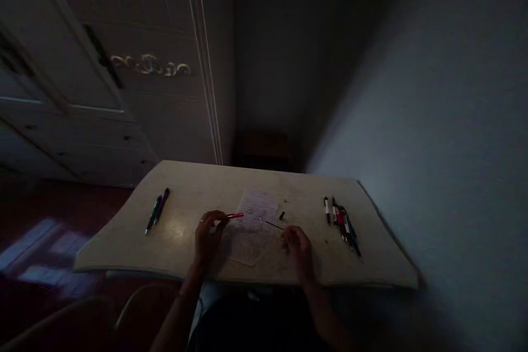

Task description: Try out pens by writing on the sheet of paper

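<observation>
Both hands are held over the table (198, 187), each forearm brought in across the near edge and the two inclined toward each other. The left hand (211, 229) is placed left of the table's middle, wrist raised toward the far edge, fingers bent. A red tube (236, 215) is pinched between thumb and fingertips, nearly level, its free end pointed toward the right edge and over the paper (258, 210).

The right hand (297, 239) is placed right of the middle, slightly closer to the near edge, fingers curled. A thin dark rod (274, 225) is held at the fingertips, its free end directed left and slightly toward the far edge, also over the paper. Tube and rod are kept apart. Whether anything else is enclosed in the right fingers cannot be told in the dim light.

The paper, covered in marks, is laid at the table's middle between the hands, its lower end near the near edge. A small dark cap (281, 215) is noted just right of it. Two pens (164, 201) are laid side by side toward the left edge; a pen cluster (343, 223) is found toward the right edge, with a white-and-black pen (327, 212) just left of it.
</observation>
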A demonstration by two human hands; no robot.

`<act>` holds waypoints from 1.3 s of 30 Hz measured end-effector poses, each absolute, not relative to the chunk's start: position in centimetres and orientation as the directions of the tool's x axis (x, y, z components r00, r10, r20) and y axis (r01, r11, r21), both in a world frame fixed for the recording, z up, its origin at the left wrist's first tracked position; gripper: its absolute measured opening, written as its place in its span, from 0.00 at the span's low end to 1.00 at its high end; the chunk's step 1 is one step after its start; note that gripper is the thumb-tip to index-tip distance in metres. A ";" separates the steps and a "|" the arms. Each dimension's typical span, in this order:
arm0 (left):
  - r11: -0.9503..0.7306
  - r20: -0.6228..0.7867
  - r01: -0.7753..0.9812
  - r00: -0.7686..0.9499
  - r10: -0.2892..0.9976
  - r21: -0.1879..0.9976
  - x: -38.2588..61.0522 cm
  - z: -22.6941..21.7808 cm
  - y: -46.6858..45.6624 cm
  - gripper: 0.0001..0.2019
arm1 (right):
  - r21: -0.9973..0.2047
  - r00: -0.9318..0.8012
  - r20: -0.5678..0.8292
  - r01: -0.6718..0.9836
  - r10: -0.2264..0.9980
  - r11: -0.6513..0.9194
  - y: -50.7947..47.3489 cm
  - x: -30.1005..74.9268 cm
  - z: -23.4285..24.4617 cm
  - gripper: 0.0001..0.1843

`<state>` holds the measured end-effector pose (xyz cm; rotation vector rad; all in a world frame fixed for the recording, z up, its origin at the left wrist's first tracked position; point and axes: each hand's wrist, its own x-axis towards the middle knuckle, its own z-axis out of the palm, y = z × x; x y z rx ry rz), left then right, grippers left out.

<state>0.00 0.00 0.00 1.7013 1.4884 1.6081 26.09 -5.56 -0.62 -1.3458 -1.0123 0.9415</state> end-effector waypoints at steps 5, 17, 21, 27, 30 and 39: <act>-0.182 0.212 0.175 -0.176 0.961 0.968 0.4 1.0 -1.0 0.14 | -0.998 0.310 0.051 0.046 0.949 0.039 -5.7 26.2 -0.7 0.19; -0.165 0.206 0.361 -0.077 0.976 0.918 0.9 -1.0 -0.5 0.10 | -0.996 0.281 0.085 0.055 0.956 0.072 -5.7 26.3 -1.2 0.18; -0.185 0.216 0.380 -0.038 0.976 0.906 0.9 -1.2 -0.5 0.09 | -0.997 0.267 0.066 0.064 0.961 0.051 -5.6 26.4 -1.7 0.18; -0.230 0.230 0.427 0.053 0.972 0.874 0.9 -1.3 -0.4 0.08 | -0.996 0.240 0.064 0.072 0.969 0.047 -5.6 26.3 -1.6 0.19; -0.234 0.230 0.457 0.065 0.971 0.858 0.9 -1.3 -0.3 0.08 | -0.994 0.226 0.082 0.092 0.971 0.062 -5.6 26.4 -1.6 0.19; -0.230 0.227 0.438 0.059 0.972 0.869 0.7 -2.3 0.0 0.09 | -0.997 0.231 0.070 0.060 0.970 0.058 -5.8 26.3 -1.5 0.16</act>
